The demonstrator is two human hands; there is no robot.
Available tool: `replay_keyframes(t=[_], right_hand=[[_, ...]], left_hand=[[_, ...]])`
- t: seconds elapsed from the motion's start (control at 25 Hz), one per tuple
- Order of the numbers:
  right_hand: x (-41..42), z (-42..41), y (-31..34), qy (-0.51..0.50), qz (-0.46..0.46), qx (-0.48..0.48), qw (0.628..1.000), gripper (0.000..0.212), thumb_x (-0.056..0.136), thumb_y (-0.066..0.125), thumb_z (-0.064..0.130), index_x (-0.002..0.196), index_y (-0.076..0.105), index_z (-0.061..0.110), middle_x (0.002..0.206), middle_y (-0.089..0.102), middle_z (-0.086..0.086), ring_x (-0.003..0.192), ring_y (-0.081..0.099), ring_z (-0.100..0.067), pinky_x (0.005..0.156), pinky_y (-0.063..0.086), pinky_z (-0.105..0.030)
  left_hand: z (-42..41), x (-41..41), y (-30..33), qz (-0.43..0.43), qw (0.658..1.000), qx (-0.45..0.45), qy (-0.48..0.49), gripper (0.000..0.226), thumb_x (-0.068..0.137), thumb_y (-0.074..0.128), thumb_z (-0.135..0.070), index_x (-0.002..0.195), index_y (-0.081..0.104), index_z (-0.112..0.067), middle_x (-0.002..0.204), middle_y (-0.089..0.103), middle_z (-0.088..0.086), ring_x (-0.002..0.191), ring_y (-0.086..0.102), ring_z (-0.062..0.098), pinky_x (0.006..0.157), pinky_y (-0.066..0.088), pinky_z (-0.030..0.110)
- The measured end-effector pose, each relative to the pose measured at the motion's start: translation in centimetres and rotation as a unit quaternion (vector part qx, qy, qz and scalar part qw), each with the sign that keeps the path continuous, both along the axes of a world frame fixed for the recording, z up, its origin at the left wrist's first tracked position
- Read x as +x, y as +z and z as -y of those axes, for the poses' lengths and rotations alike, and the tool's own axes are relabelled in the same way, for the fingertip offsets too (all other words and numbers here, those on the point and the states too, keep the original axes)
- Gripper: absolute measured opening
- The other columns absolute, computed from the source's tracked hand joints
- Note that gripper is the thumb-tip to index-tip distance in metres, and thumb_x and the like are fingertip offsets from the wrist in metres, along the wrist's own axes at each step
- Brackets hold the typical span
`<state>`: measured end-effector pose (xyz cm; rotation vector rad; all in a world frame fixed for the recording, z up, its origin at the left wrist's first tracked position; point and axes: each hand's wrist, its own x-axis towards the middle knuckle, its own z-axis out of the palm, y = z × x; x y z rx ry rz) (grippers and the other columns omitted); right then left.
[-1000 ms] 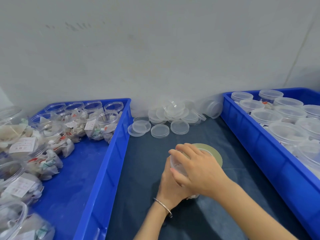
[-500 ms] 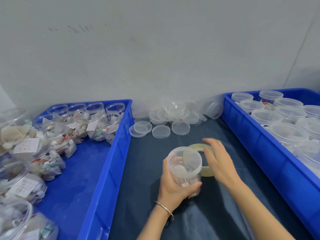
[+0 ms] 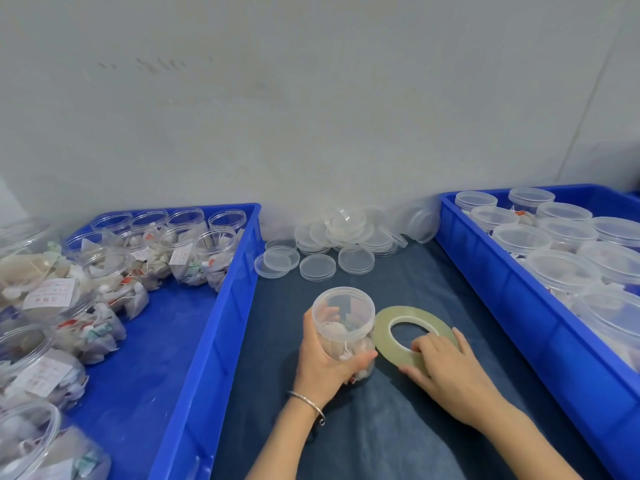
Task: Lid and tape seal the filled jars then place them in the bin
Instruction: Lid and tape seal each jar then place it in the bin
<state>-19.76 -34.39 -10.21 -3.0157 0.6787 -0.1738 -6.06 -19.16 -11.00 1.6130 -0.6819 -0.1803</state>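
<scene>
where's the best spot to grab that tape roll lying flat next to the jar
Probably the near edge of the tape roll, taken from above on its right side, where the right hand rests. It lies flat on the dark mat, so a pinch through the open centre hole, thumb under the outer rim, looks easiest. The left hand holding the lidded jar blocks the other side.

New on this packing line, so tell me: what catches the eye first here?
The left hand grips a lidded jar at centre, while the right hand rests on the tape roll beside it. Blue bins flank them: open filled jars left, lidded jars right.
</scene>
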Motion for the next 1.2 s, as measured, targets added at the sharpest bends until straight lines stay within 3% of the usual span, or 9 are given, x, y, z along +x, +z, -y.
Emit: replay_keyframes(t=[0.12, 0.2, 0.24, 0.36, 0.52, 0.6, 0.76, 1.0, 1.2], right_hand=[[-0.6, -0.4, 1.2, -0.003, 0.102, 0.122, 0.987, 0.028, 0.096, 0.034, 0.052, 0.089, 0.040, 0.026, 0.074, 0.052, 0.013, 0.076, 0.048, -0.003, 0.096, 0.032, -0.021], [-0.9, -0.7, 2.4, -0.043, 0.204, 0.266, 0.941, 0.027, 0.095, 0.043, 0.046, 0.082, 0.044, 0.022, 0.058, 0.050, 0.010, 0.057, 0.042, -0.004, 0.059, 0.034, -0.015], [-1.2, -0.8, 2.9, -0.059, 0.254, 0.321, 0.911, 0.027, 0.095, 0.045, 0.042, 0.079, 0.047, 0.020, 0.055, 0.048, 0.009, 0.051, 0.039, -0.004, 0.052, 0.031, -0.017], [-1.8, -1.3, 4.6, -0.073, 0.324, 0.377, 0.865, 0.031, 0.097, 0.041, 0.038, 0.075, 0.048, 0.017, 0.054, 0.047, 0.009, 0.049, 0.038, -0.004, 0.058, 0.034, -0.029], [-2.4, -2.6, 6.6, 0.009, 0.296, 0.417, 0.859, 0.017, 0.085, 0.040, 0.039, 0.088, 0.046, 0.024, 0.064, 0.046, 0.010, 0.061, 0.037, -0.010, 0.064, 0.034, -0.036], [-2.5, -3.2, 7.2, 0.028, 0.271, 0.415, 0.868, 0.019, 0.079, 0.038, 0.036, 0.095, 0.045, 0.029, 0.075, 0.052, 0.006, 0.069, 0.044, -0.017, 0.069, 0.039, -0.037], [-2.6, -4.1, 7.1, 0.048, 0.248, 0.360, 0.898, 0.020, 0.083, 0.034, 0.039, 0.102, 0.038, 0.037, 0.083, 0.056, 0.004, 0.066, 0.047, -0.011, 0.058, 0.037, -0.018], [-2.8, -4.2, 6.9, 0.072, 0.258, 0.291, 0.919, 0.017, 0.086, 0.034, 0.038, 0.102, 0.036, 0.038, 0.077, 0.052, 0.022, 0.066, 0.048, -0.005, 0.057, 0.031, -0.022], [-2.8, -4.2, 6.8, 0.089, 0.269, 0.220, 0.933, 0.015, 0.090, 0.029, 0.050, 0.097, 0.036, 0.038, 0.078, 0.050, 0.028, 0.065, 0.047, -0.008, 0.056, 0.030, -0.021]], left_hand=[[0.3, -0.8, -0.2, -0.050, 0.998, -0.024, -0.020, 0.083, 0.050, 0.086, -0.040, 0.118, 0.040, -0.030, 0.120, 0.058, 0.011, 0.089, 0.056, 0.034, 0.070, 0.047, 0.041], [0.2, -1.3, -0.1, -0.035, 0.999, -0.032, -0.012, 0.072, 0.064, 0.071, -0.051, 0.125, 0.036, -0.034, 0.130, 0.051, 0.002, 0.110, 0.056, 0.020, 0.084, 0.047, 0.022], [0.1, -1.5, 0.2, -0.025, 0.999, -0.028, -0.021, 0.071, 0.069, 0.059, -0.058, 0.130, 0.031, -0.035, 0.139, 0.043, -0.003, 0.125, 0.046, 0.009, 0.094, 0.040, 0.013], [0.1, -2.2, 2.4, 0.009, 0.998, -0.053, -0.019, 0.074, 0.075, 0.049, -0.059, 0.139, 0.021, -0.034, 0.149, 0.025, -0.012, 0.138, 0.025, 0.000, 0.108, 0.024, 0.012], [0.9, -3.7, 6.7, 0.282, 0.959, 0.001, 0.031, 0.051, 0.093, 0.044, -0.047, 0.134, 0.050, -0.017, 0.135, 0.048, -0.012, 0.131, 0.037, 0.004, 0.112, 0.027, 0.033], [1.2, -4.4, 7.5, 0.345, 0.936, 0.068, 0.005, 0.058, 0.097, 0.031, -0.053, 0.137, 0.047, -0.016, 0.139, 0.045, -0.013, 0.135, 0.032, 0.005, 0.115, 0.020, 0.036], [1.0, -4.8, 7.4, 0.252, 0.961, 0.057, -0.095, 0.051, 0.097, 0.035, -0.047, 0.142, 0.035, -0.023, 0.139, 0.028, -0.025, 0.132, 0.024, -0.011, 0.113, 0.024, 0.020], [0.9, -5.1, 7.7, 0.181, 0.981, -0.003, -0.075, 0.043, 0.096, 0.045, -0.033, 0.134, 0.050, -0.013, 0.134, 0.047, -0.017, 0.126, 0.039, -0.011, 0.107, 0.029, 0.011], [1.3, -4.3, 8.6, 0.110, 0.992, -0.046, -0.033, 0.026, 0.087, 0.065, -0.020, 0.111, 0.068, -0.011, 0.109, 0.061, -0.011, 0.103, 0.059, 0.007, 0.094, 0.047, 0.022]])
